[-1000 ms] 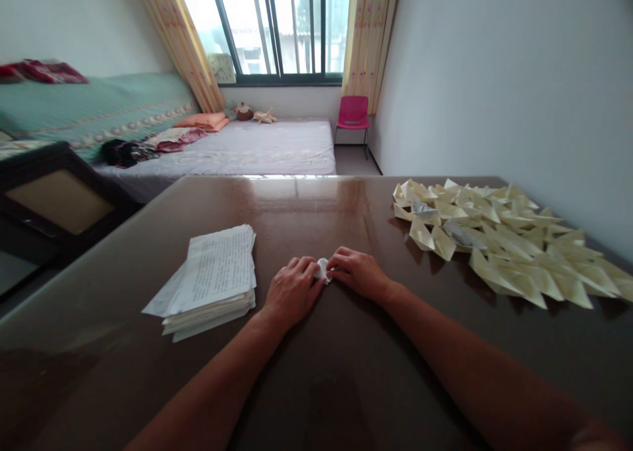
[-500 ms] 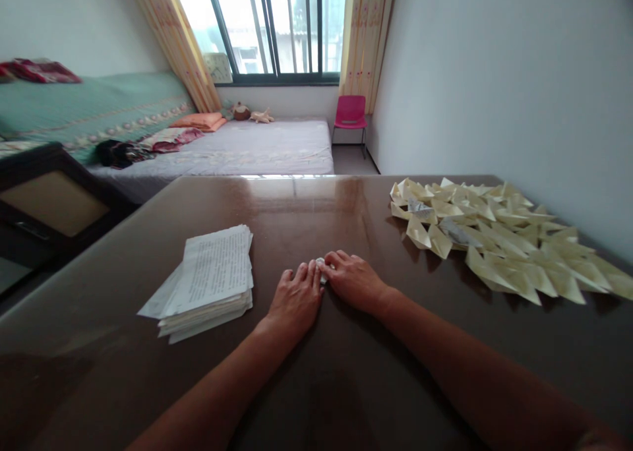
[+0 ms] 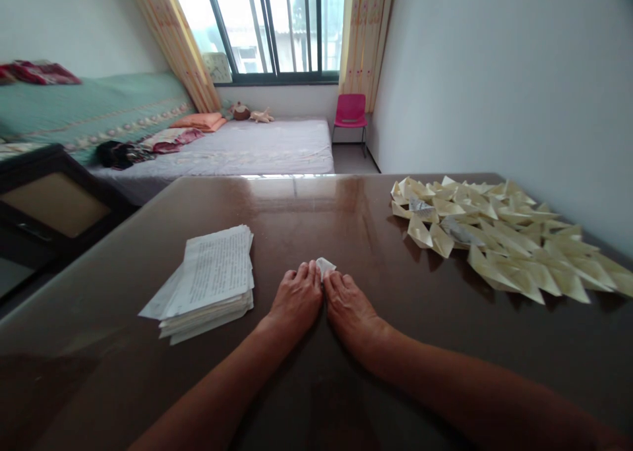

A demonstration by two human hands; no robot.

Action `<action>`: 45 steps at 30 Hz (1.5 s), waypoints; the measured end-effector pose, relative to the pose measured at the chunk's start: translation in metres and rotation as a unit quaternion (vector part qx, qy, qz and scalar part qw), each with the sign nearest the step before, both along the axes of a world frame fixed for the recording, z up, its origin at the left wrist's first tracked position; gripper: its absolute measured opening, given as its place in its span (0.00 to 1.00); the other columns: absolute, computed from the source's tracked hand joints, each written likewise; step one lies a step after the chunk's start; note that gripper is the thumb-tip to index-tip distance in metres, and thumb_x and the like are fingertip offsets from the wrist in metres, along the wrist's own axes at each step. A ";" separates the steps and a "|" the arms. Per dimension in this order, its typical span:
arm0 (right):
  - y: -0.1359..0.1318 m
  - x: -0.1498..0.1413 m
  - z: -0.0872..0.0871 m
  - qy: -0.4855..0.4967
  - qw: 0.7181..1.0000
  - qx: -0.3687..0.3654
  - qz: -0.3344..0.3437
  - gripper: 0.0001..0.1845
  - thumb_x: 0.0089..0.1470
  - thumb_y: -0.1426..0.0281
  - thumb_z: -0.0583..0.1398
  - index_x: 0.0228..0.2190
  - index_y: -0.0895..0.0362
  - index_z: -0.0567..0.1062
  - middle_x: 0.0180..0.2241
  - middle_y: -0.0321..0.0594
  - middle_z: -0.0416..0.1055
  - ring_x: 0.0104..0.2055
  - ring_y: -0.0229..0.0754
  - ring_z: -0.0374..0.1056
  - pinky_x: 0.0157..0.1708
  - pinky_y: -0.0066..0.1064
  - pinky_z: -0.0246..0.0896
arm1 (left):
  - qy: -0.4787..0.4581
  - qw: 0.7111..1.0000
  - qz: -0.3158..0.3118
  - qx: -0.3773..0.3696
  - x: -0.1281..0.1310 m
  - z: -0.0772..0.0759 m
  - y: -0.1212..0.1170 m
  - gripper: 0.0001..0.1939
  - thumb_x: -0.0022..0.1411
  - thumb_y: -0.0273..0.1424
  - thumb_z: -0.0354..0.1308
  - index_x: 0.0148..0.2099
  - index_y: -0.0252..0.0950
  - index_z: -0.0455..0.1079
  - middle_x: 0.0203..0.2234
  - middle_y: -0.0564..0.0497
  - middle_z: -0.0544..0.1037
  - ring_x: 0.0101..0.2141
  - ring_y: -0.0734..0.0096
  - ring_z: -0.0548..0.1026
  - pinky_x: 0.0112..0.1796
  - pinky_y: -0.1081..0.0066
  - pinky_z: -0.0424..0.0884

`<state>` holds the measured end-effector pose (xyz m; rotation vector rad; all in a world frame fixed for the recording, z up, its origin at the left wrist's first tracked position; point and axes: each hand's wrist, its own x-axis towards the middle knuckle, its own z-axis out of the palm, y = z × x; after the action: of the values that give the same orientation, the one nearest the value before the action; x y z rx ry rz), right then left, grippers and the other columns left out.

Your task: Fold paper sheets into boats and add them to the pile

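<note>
A small folded piece of white paper (image 3: 325,266) lies on the brown table (image 3: 306,217), its tip showing beyond my fingers. My left hand (image 3: 298,299) is closed at its left side, fingers together and pressed down on it. From the right, my right hand (image 3: 350,309) holds its near edge, fingertips against it. The two hands almost meet, and they hide most of the paper. To the left of my left hand sits a stack of printed sheets (image 3: 215,266), loosely squared.
Many folded paper boats (image 3: 514,237), mostly cream with a couple of printed ones, stand in rows at the table's right side, near the wall. Past the far edge are a bed (image 3: 277,144) and a pink chair (image 3: 351,111). A dark cabinet (image 3: 54,200) stands left.
My right hand has drawn back towards me and straightened its fingers, so more of the folded paper's tip shows. My left hand has stayed nearly in place.
</note>
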<state>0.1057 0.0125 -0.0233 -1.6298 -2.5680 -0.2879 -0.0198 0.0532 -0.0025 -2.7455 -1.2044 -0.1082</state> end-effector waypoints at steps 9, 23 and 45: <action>0.050 0.049 0.024 0.259 0.961 -0.082 -0.039 0.18 0.59 0.62 0.56 0.48 0.55 0.70 0.46 0.45 0.70 0.47 0.42 0.66 0.42 0.32 0.62 | -0.169 0.984 0.050 -0.034 -0.013 -0.003 0.017 0.10 0.64 0.39 0.53 0.43 0.40 0.69 0.41 0.48 0.76 0.43 0.61 0.70 0.41 0.64 0.69; 0.057 0.051 0.023 0.412 0.906 -0.090 0.025 0.10 0.57 0.62 0.59 0.34 0.54 0.77 0.32 0.36 0.75 0.35 0.37 0.66 0.38 0.28 0.61 | -0.332 0.941 0.049 -0.045 -0.016 0.001 0.020 0.09 0.66 0.35 0.51 0.43 0.42 0.71 0.37 0.52 0.75 0.40 0.68 0.71 0.42 0.69 0.68; 0.046 0.049 0.028 0.285 0.956 -0.018 0.075 0.14 0.64 0.65 0.51 0.39 0.51 0.76 0.38 0.38 0.72 0.38 0.37 0.69 0.37 0.26 0.57 | -0.365 0.929 0.054 -0.028 -0.015 0.002 0.023 0.08 0.60 0.28 0.56 0.38 0.41 0.76 0.33 0.53 0.77 0.35 0.72 0.73 0.38 0.74 0.69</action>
<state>0.1551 0.0586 0.0043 -1.2729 -2.2329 0.2160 -0.0352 0.0758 -0.0002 -2.7471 -1.5085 -1.1838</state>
